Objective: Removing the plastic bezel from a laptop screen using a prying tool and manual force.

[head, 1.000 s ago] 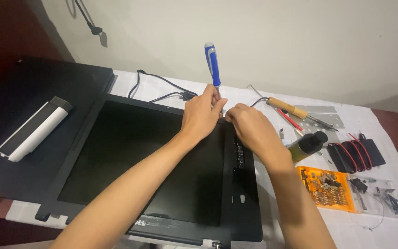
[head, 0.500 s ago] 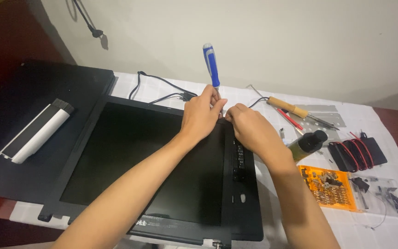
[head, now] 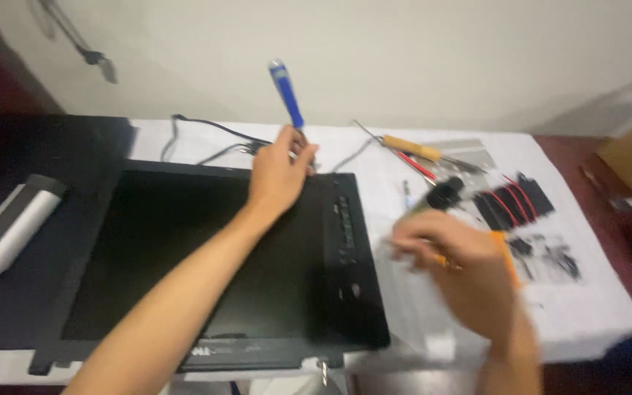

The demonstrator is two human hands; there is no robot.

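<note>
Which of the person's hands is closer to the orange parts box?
Right. The right hand hovers blurred over the orange parts box; the left hand grips the blue screwdriver across the monitor.

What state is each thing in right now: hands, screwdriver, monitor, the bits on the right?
left hand: closed on the blue-handled screwdriver
blue-handled screwdriver: upright, tip at the monitor's top edge
right hand: motion-blurred over the orange case, grip unclear
black monitor: flat, screen dark
orange case: mostly hidden by the right hand
wooden-handled tool: lying loose, untouched

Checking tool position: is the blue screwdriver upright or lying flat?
Upright, slightly tilted: the left hand holds the blue screwdriver, handle pointing up.
</note>
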